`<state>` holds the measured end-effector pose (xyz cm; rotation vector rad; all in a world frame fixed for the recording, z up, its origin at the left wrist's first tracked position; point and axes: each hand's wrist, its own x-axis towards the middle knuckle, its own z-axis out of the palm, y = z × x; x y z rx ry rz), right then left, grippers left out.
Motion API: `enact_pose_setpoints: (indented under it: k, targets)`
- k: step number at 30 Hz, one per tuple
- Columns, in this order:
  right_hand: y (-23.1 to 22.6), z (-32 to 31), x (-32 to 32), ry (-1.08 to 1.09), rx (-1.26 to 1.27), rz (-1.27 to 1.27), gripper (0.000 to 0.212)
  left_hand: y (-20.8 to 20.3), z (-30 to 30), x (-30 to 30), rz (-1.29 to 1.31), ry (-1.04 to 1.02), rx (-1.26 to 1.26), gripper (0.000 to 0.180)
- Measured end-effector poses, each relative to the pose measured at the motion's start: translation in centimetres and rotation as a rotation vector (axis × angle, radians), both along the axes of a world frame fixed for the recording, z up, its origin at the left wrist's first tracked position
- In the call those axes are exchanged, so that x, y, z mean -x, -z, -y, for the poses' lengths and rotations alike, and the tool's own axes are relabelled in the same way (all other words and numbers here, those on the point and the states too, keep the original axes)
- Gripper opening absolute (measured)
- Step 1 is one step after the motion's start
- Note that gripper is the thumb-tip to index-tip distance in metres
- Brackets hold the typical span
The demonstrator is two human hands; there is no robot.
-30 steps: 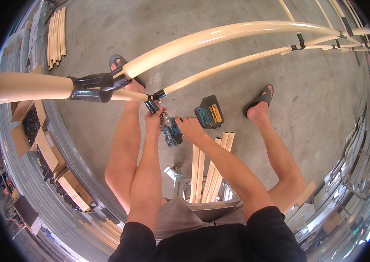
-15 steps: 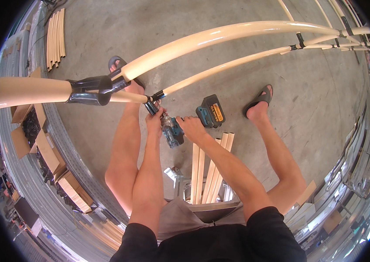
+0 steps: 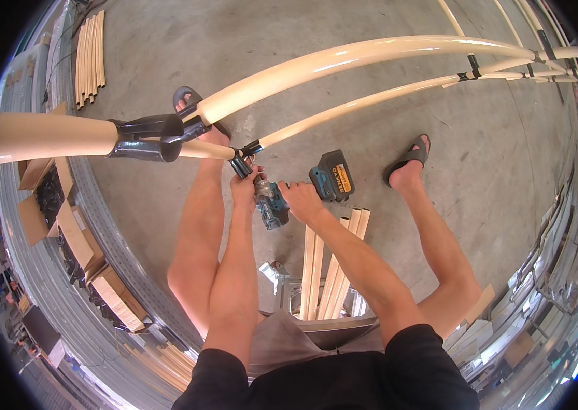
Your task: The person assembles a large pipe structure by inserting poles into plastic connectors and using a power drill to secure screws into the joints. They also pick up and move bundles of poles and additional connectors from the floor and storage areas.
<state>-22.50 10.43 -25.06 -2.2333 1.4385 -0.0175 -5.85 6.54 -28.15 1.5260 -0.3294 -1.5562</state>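
Observation:
My right hand (image 3: 300, 200) is wrapped round the grip of a teal and black cordless drill (image 3: 272, 207), whose battery (image 3: 333, 176) sticks out to the right of my hand. The drill's metal nose points away from me, at a black pipe joint (image 3: 240, 165) on the lower cream pipe (image 3: 364, 102). My left hand (image 3: 244, 188) is closed on the lower end of that joint, beside the drill's nose. Its fingertips are partly hidden, as is the drill's tip. Above it, a larger black joint (image 3: 145, 137) links thick cream pipes (image 3: 343, 60).
Cream pipes (image 3: 335, 273) stand between my legs, and more lie on the concrete floor (image 3: 152, 55) at the far left. Open cardboard boxes (image 3: 74, 236) with black parts sit along the left, beside long grey metal profiles (image 3: 108, 198). The pipe frame reaches to the far right.
The whole view has shifted slightly, so things appear a little farther right. Both hands keep their hold, and the drill stays against the joint area.

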Motion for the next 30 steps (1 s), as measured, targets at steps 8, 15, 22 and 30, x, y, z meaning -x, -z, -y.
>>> enact_pose_setpoints:
  k: [8,15,22,30]
  targets:
    - [0.44,-0.21,0.53,-0.019,-0.013,-0.003,0.051,0.69,-0.04,0.18,0.0,-0.008,0.038,0.035]
    - [0.77,-0.02,0.58,-0.027,-0.012,0.022,0.057,0.64,0.08,0.33,-0.01,-0.038,0.035,0.03]
    - [0.78,-0.03,0.61,-0.009,-0.035,0.035,0.056,0.54,0.06,0.45,-0.037,-0.063,0.035,0.029]
    - [0.53,0.42,0.79,-0.023,-0.044,0.006,0.055,0.81,-0.01,0.35,-0.006,-0.047,0.029,0.029]
